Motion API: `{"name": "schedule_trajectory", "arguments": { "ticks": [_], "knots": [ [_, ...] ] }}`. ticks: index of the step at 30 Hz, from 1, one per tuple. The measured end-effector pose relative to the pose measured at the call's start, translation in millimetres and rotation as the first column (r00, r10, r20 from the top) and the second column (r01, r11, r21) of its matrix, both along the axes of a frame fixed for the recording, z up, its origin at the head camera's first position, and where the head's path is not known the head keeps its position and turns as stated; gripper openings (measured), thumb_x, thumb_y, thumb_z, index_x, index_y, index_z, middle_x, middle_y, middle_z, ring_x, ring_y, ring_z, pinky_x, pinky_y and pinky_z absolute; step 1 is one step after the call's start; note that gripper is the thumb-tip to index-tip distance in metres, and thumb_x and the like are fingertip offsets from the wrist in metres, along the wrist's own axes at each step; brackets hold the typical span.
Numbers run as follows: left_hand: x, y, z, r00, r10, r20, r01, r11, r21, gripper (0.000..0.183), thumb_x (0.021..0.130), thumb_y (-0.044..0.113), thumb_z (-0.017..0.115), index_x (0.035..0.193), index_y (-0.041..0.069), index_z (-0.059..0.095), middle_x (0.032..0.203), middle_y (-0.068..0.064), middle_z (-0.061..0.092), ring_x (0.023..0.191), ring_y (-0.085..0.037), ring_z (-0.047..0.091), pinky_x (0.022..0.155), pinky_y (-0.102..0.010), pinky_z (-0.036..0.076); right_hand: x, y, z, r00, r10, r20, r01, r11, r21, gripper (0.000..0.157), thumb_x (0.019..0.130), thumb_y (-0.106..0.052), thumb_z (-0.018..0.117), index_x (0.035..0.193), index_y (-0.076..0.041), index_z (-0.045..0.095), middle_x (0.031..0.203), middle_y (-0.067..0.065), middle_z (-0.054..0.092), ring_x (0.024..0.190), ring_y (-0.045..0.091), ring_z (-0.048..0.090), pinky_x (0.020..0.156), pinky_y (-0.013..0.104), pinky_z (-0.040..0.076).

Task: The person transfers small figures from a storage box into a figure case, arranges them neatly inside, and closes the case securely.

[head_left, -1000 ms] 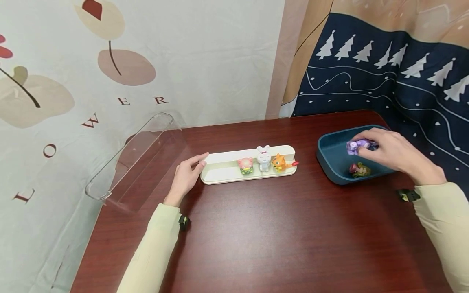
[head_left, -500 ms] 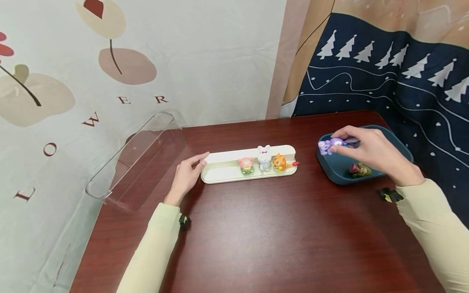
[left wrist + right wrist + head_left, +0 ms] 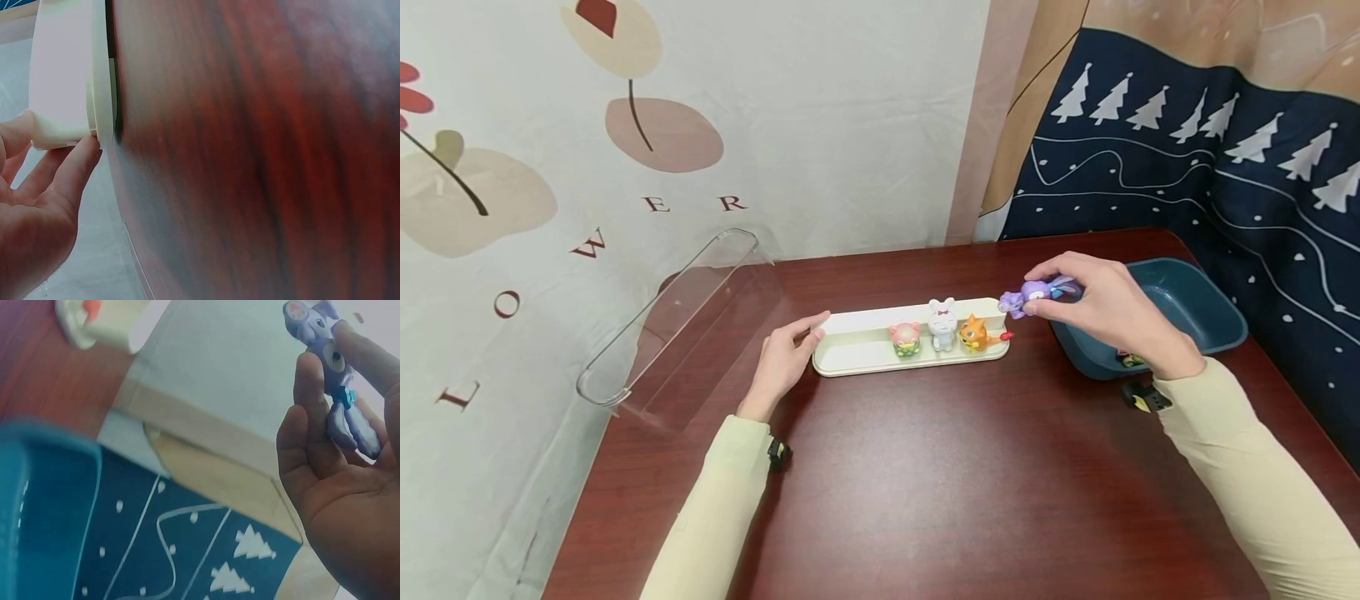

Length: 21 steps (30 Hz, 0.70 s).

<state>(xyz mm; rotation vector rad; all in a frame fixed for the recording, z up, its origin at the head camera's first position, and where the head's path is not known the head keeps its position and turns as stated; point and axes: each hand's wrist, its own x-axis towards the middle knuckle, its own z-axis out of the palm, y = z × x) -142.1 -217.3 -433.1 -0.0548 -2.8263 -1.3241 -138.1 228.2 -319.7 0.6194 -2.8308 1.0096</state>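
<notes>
Head view: gripping purple toy (image 3: 1033, 293) with right hand (image 3: 1112, 304), with thumb and fingers closed down to the toy's width; held in the air by the right end of cream tray (image 3: 850, 360), with head toward the tray and, per right wrist view, tail toward the palm. Reaching in from near right of the tray, with palm partly turned down, in front of blue bin (image 3: 1195, 292), set right of the tray. Pinching the tray's left end with left hand (image 3: 778, 362), opened only as wide as that end, with forearm stretched up from near left of the tray. Noted in the tray, middle to right: pink toy (image 3: 905, 340), white rabbit toy (image 3: 942, 325), orange toy (image 3: 973, 335).
</notes>
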Motion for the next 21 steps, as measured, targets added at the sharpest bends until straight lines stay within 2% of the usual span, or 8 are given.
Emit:
{"name": "schedule_trajectory", "arguments": {
  "ticks": [2, 4, 9, 12, 17, 21],
  "knots": [
    [0.2, 0.1, 0.0, 1.0, 0.0, 0.003, 0.0, 1.0, -0.001, 0.035, 0.107, 0.023, 0.061, 0.142, 0.022, 0.067, 0.141, -0.007, 0.064, 0.125, -0.026, 0.064, 0.105, -0.047, 0.048, -1.2, -7.9, 0.4, 1.0, 0.008, 0.006, -0.008, 1.0, -0.012, 0.038, 0.089, -0.027, 0.085, 0.122, -0.015, 0.073, 0.121, 0.006, 0.069, 0.105, 0.023, 0.058, 0.085, 0.041, 0.053],
    [0.3, 0.3, 0.4, 1.0, 0.004, 0.007, -0.004, 1.0, 0.0, 0.035, 0.107, 0.024, 0.061, 0.141, 0.023, 0.067, 0.141, -0.006, 0.065, 0.125, -0.025, 0.064, 0.105, -0.046, 0.048, -1.4, -15.6, 0.9, 1.0, 0.015, 0.011, -0.014, 1.0, -0.026, 0.038, 0.088, -0.028, 0.085, 0.122, -0.015, 0.072, 0.12, 0.006, 0.07, 0.105, 0.022, 0.058, 0.084, 0.041, 0.053],
    [0.8, 0.2, 0.8, 1.0, 0.006, 0.002, -0.006, 1.0, -0.007, 0.036, 0.107, 0.024, 0.061, 0.142, 0.023, 0.067, 0.141, -0.007, 0.065, 0.125, -0.026, 0.064, 0.106, -0.047, 0.048, -1.2, -34.9, 1.8, 0.999, 0.013, 0.034, -0.01, 0.997, -0.08, 0.04, 0.09, -0.03, 0.084, 0.124, -0.015, 0.07, 0.118, 0.005, 0.072, 0.102, 0.022, 0.061, 0.082, 0.025, 0.053],
    [0.9, 0.1, 0.9, 1.0, 0.005, 0.004, -0.005, 1.0, -0.009, 0.036, 0.107, 0.024, 0.061, 0.142, 0.022, 0.067, 0.141, -0.008, 0.064, 0.125, -0.026, 0.064, 0.106, -0.047, 0.048, -1.7, -47.3, 1.2, 1.0, 0.01, 0.022, -0.007, 0.992, -0.129, 0.038, 0.09, -0.03, 0.084, 0.121, -0.014, 0.07, 0.115, 0.006, 0.072, 0.1, 0.022, 0.062, 0.08, 0.022, 0.053],
    [0.4, 0.7, 0.3, 1.0, 0.004, 0.009, -0.004, 1.0, -0.008, 0.036, 0.107, 0.024, 0.061, 0.142, 0.022, 0.067, 0.141, -0.007, 0.065, 0.124, -0.026, 0.065, 0.105, -0.046, 0.048, -3.7, -65.3, -1.6, 1.0, 0.016, 0.0, -0.016, 0.983, -0.185, 0.032, 0.089, -0.028, 0.085, 0.115, -0.015, 0.071, 0.11, 0.005, 0.074, 0.098, 0.021, 0.061, 0.079, 0.028, 0.053],
    [0.1, 0.8, 0.0, 1.0, 0.001, 0.004, -0.001, 1.0, -0.009, 0.036, 0.107, 0.023, 0.061, 0.142, 0.022, 0.067, 0.141, -0.007, 0.064, 0.124, -0.026, 0.065, 0.105, -0.047, 0.048, -5.4, -76.7, -3.8, 0.998, 0.066, 0.025, -0.059, 0.976, -0.21, 0.032, 0.09, -0.029, 0.084, 0.116, -0.015, 0.071, 0.112, 0.005, 0.073, 0.098, 0.021, 0.061, 0.081, 0.035, 0.053]
  ]
}}
